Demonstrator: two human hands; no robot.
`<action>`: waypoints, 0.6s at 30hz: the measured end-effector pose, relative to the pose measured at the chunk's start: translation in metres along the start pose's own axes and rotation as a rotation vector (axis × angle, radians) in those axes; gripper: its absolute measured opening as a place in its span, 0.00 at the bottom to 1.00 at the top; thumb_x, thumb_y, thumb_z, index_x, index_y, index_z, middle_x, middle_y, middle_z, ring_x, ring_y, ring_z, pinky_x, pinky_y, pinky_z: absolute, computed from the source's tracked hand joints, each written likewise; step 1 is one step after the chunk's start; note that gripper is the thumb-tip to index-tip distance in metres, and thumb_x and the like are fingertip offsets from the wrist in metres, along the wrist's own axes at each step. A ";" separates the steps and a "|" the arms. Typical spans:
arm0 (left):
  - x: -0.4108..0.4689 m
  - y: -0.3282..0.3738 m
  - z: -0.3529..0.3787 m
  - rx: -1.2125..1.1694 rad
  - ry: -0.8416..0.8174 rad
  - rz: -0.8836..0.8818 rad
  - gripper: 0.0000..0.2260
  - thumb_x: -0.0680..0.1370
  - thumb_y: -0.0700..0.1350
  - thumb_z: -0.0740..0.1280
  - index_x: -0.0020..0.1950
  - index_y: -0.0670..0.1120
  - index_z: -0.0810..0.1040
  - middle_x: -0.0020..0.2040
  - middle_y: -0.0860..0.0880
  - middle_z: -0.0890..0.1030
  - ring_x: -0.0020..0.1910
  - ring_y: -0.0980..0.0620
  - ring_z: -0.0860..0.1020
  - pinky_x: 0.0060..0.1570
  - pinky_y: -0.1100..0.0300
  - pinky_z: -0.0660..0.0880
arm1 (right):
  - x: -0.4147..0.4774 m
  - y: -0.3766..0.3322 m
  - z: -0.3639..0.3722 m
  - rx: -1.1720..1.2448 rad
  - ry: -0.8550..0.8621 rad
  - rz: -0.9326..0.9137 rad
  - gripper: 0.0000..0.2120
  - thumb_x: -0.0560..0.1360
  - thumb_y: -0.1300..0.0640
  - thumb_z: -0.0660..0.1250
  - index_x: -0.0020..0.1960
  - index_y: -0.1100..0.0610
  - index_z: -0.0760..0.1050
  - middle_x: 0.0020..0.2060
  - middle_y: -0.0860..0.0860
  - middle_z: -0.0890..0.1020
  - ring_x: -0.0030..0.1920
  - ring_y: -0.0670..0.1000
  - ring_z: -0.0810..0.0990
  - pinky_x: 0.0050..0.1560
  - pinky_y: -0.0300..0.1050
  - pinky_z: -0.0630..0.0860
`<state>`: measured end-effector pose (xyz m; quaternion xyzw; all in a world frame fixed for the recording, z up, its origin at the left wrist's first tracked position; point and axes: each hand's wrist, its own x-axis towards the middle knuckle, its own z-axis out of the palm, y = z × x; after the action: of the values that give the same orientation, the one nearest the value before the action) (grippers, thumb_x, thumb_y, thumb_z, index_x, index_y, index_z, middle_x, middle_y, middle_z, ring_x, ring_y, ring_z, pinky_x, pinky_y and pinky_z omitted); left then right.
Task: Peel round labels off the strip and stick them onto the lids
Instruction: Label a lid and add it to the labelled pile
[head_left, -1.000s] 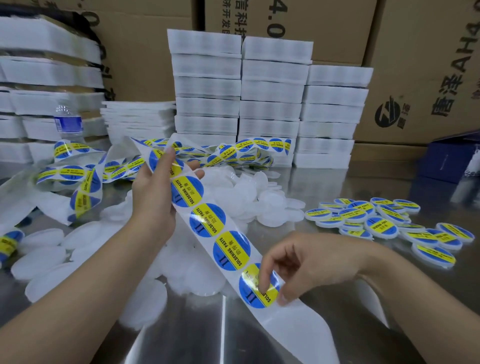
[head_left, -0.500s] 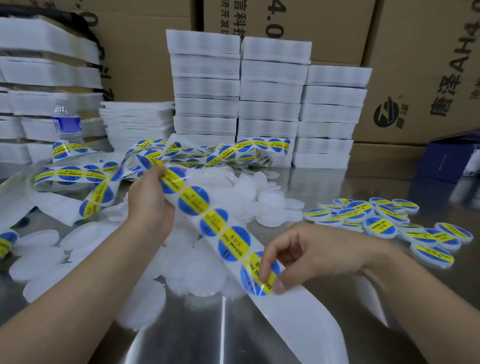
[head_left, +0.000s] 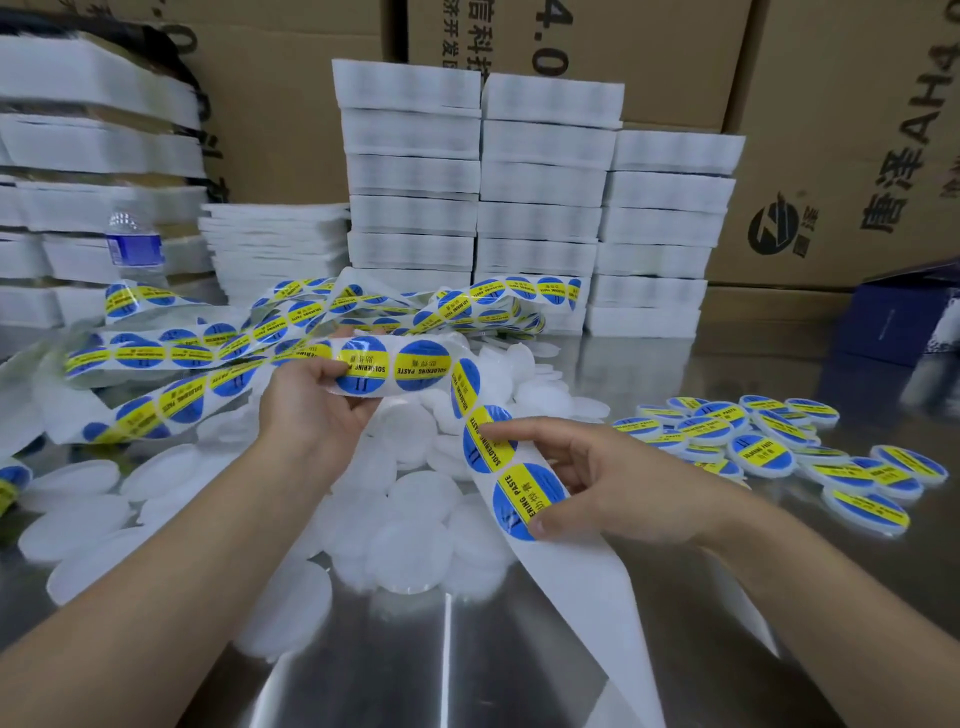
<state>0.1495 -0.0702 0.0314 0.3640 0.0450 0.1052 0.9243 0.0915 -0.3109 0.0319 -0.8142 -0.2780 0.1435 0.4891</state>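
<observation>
White strip (head_left: 571, 587), left hand (head_left: 311, 410), right hand (head_left: 623, 483)

The strip's (head_left: 587, 613) bare tail exits the bottom edge. The left hand's (head_left: 311, 410) fingers lie mostly hidden behind it. Cardboard boxes (head_left: 831, 130) are cropped at the top.

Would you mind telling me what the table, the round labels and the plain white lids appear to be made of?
Table: probably stainless steel, polished; it mirrors the white stacks behind. Round labels on the strip: glossy printed film or coated paper, judging by the glare streaks. White lids: likely frosted plastic, matt and slightly translucent.
</observation>
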 end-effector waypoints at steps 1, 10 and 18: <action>0.000 -0.001 -0.001 -0.014 0.013 -0.017 0.15 0.77 0.33 0.52 0.54 0.42 0.77 0.39 0.46 0.85 0.37 0.48 0.84 0.35 0.54 0.80 | 0.000 0.001 0.000 -0.014 -0.016 0.011 0.34 0.69 0.71 0.70 0.65 0.40 0.71 0.57 0.46 0.80 0.51 0.49 0.81 0.53 0.46 0.79; -0.007 0.000 0.004 -0.014 0.014 -0.030 0.09 0.76 0.41 0.59 0.47 0.45 0.78 0.47 0.47 0.83 0.48 0.47 0.82 0.51 0.54 0.78 | -0.002 -0.007 0.000 -0.334 0.045 0.102 0.21 0.68 0.56 0.74 0.55 0.35 0.78 0.28 0.45 0.63 0.28 0.44 0.62 0.30 0.35 0.60; -0.007 0.003 0.007 -0.020 0.179 0.101 0.24 0.76 0.69 0.55 0.59 0.56 0.78 0.50 0.51 0.85 0.48 0.47 0.84 0.50 0.45 0.79 | 0.000 -0.008 0.001 -0.256 0.128 0.061 0.14 0.68 0.56 0.74 0.47 0.39 0.82 0.43 0.61 0.80 0.34 0.54 0.71 0.39 0.45 0.74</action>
<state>0.1432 -0.0740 0.0385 0.3456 0.1079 0.1842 0.9138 0.0889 -0.3077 0.0385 -0.8855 -0.2375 0.0693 0.3932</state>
